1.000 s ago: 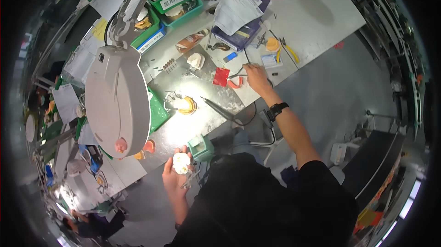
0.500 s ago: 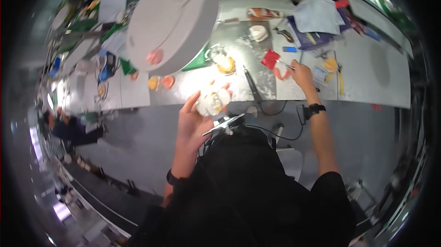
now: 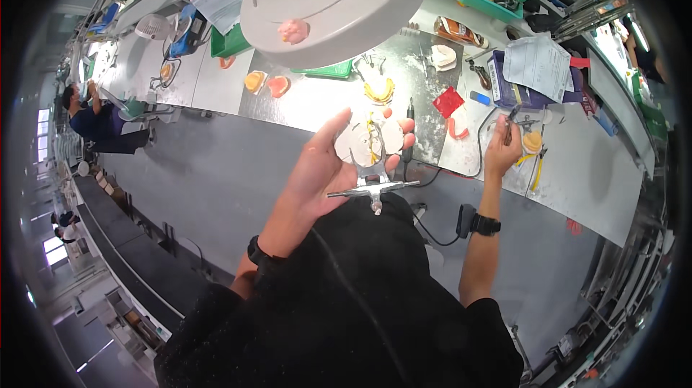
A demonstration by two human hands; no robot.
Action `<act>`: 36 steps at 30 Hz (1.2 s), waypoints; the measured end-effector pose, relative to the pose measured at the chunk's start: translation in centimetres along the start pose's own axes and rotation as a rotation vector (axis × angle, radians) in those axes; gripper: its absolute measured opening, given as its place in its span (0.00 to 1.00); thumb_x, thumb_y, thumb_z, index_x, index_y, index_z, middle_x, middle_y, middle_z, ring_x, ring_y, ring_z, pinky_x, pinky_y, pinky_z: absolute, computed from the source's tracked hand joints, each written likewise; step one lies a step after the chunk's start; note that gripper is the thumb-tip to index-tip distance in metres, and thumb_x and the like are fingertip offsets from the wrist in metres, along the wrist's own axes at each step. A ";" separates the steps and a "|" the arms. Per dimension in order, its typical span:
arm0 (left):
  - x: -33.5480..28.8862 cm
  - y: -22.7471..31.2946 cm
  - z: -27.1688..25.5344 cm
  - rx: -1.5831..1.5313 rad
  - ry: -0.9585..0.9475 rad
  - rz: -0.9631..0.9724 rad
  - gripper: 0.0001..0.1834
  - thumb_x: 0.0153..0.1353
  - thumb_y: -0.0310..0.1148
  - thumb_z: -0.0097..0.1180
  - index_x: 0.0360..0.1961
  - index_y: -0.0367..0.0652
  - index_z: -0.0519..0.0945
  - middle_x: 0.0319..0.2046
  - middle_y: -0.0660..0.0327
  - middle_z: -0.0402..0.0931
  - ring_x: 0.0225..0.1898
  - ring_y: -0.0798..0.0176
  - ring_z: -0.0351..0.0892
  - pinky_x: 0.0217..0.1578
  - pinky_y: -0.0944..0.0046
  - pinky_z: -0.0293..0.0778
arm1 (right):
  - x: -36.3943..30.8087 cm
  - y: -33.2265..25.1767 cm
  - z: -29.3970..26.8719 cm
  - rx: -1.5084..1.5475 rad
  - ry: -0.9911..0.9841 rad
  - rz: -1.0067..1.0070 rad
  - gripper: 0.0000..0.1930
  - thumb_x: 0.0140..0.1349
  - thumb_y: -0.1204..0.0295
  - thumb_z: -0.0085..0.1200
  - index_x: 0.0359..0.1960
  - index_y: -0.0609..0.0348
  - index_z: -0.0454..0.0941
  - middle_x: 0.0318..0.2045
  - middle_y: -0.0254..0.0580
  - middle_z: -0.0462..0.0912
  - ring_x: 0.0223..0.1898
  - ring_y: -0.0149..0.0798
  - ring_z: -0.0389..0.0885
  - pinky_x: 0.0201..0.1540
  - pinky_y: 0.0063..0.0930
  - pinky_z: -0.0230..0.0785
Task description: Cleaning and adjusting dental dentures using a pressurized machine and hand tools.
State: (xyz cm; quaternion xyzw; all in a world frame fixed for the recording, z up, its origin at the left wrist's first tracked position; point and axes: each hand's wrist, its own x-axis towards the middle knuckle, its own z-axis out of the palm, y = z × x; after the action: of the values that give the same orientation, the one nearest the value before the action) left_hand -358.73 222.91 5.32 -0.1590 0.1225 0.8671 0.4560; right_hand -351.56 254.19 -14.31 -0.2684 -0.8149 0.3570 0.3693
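My left hand (image 3: 317, 172) is wrapped round a metal dental articulator (image 3: 373, 187) carrying white plaster (image 3: 353, 144), with yellow showing along its middle. It is held in front of the bench edge. My right hand (image 3: 502, 150) grips a slim dark tool (image 3: 512, 118) pointing up and away; its exact kind cannot be made out. Just left of that hand lie a curved pink-red piece (image 3: 457, 128) and a red square sheet (image 3: 448, 103). A yellow dental model (image 3: 532, 143) sits right of it, beside yellow-handled pliers (image 3: 538, 169).
A big round lamp head (image 3: 331, 9) overhangs the bench, a pink lump on it. A black pen-shaped handpiece (image 3: 410, 117) with a cord lies near the edge. Behind are a plaster model (image 3: 442, 58), a brown bottle (image 3: 459, 31), a purple tray (image 3: 497, 71) and green bins (image 3: 490, 6).
My right hand has moved away from the red sheet to the right; the silver tool it held there no longer shows, and a dark one is in it. The view has turned and shifted.
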 end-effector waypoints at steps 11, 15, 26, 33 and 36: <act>0.4 -1.0 1.1 0.383 0.040 0.218 0.31 0.73 0.48 0.29 0.65 0.30 0.56 0.62 0.37 0.60 0.61 0.44 0.68 0.62 0.48 0.65 | -4.1 -18.3 -8.9 0.983 -0.850 0.599 0.14 0.70 0.64 0.45 0.32 0.61 0.73 0.22 0.35 0.74 0.15 0.19 0.61 0.16 0.16 0.50; 1.2 -2.5 1.1 0.758 0.045 0.678 0.34 0.72 0.51 0.30 0.66 0.32 0.56 0.62 0.40 0.61 0.62 0.47 0.65 0.65 0.48 0.59 | -4.2 -22.4 -8.9 1.091 -1.354 0.849 0.17 0.74 0.62 0.38 0.39 0.65 0.74 0.21 0.43 0.79 0.12 0.18 0.55 0.16 0.15 0.47; 1.6 -3.6 2.6 0.886 -0.048 1.043 0.38 0.67 0.46 0.40 0.69 0.31 0.47 0.61 0.47 0.57 0.67 0.51 0.55 0.67 0.44 0.52 | -4.6 -24.7 -5.8 1.615 -1.381 1.168 0.24 0.75 0.57 0.28 0.50 0.66 0.69 0.26 0.61 0.82 0.07 0.20 0.48 0.11 0.18 0.41; 2.1 -3.9 1.9 0.802 -0.082 0.996 0.35 0.60 0.43 0.41 0.66 0.34 0.55 0.60 0.49 0.56 0.67 0.48 0.53 0.68 0.41 0.49 | -6.1 -23.5 -4.3 1.857 -1.305 1.156 0.24 0.75 0.57 0.28 0.53 0.67 0.68 0.27 0.52 0.83 0.06 0.21 0.48 0.10 0.18 0.41; 2.3 -4.1 1.6 0.697 -0.050 0.962 0.27 0.59 0.42 0.41 0.57 0.40 0.62 0.60 0.49 0.57 0.68 0.44 0.51 0.69 0.41 0.46 | -6.7 -22.9 -3.7 1.955 -1.269 1.183 0.24 0.75 0.58 0.29 0.53 0.69 0.67 0.26 0.52 0.83 0.06 0.21 0.47 0.09 0.18 0.41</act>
State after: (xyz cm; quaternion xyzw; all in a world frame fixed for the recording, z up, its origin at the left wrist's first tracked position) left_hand -356.84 227.45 5.62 0.0941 0.4475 0.8884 0.0400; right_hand -348.71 237.14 2.58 0.0080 -0.0105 0.9687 -0.2478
